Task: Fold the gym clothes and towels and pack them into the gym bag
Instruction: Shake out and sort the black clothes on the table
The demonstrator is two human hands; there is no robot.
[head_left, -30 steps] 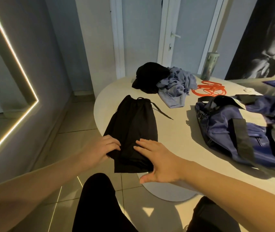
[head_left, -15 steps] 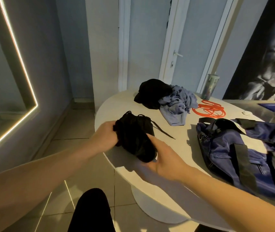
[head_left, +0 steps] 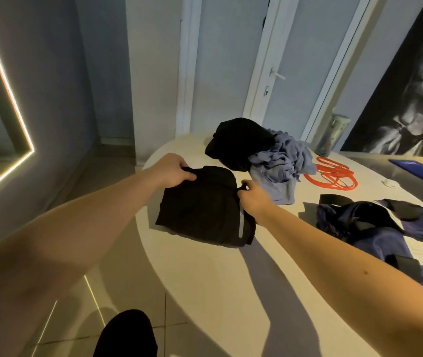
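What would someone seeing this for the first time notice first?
Two bare arms reach in: the left hand and right hand each grip a far corner of a folded black garment at the table's left edge. Beyond it sits a heap of black and lilac clothes beside orange loops, with a blue bag slumped at the right.

Round pale table (head_left: 231,292). Near its left edge: folded black garment (head_left: 200,210), lying flat. Behind it, black heap (head_left: 238,143) touching lilac heap (head_left: 279,166). Further right, orange loops (head_left: 331,175), possibly a skipping rope. Blue gym bag (head_left: 385,228) slumped at right. Tumbler (head_left: 332,134) at far rim.
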